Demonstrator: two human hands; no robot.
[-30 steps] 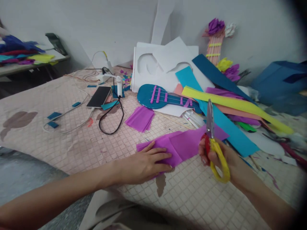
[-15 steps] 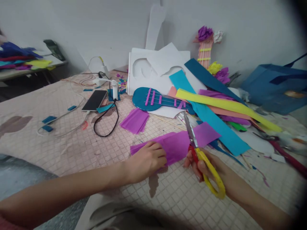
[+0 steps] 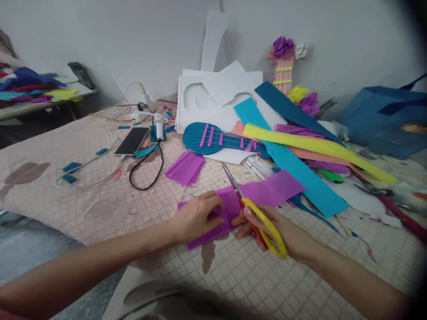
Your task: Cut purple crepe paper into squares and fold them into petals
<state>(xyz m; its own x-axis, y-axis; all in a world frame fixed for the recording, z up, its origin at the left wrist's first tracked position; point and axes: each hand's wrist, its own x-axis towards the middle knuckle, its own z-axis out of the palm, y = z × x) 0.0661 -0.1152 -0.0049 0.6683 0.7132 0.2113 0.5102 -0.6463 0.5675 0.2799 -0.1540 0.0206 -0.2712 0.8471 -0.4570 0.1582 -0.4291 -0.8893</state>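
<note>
A long purple paper strip (image 3: 267, 191) lies slantwise on the table before me, its left part layered. My left hand (image 3: 200, 215) rests over that left part, fingers curled and thumb apart, on the paper. Scissors (image 3: 263, 222) with red and yellow handles are in my right hand (image 3: 263, 226); their blades look closed and point up and left above the strip. Some right fingertips are at the strip's lower edge. A smaller stack of purple paper (image 3: 186, 168) sits just beyond my left hand.
Behind is a blue paper guitar (image 3: 207, 138) with purple bars. Yellow (image 3: 313, 146) and light blue strips (image 3: 300, 178) pile up at right. At left are a phone (image 3: 131, 141) and a black cord loop (image 3: 147, 188). A blue bag (image 3: 383, 115) stands far right.
My right hand and the scissors have moved left, closer to my left hand. My left thumb and fingers have spread somewhat, and the strip's left end has shifted, its layers showing lower down.
</note>
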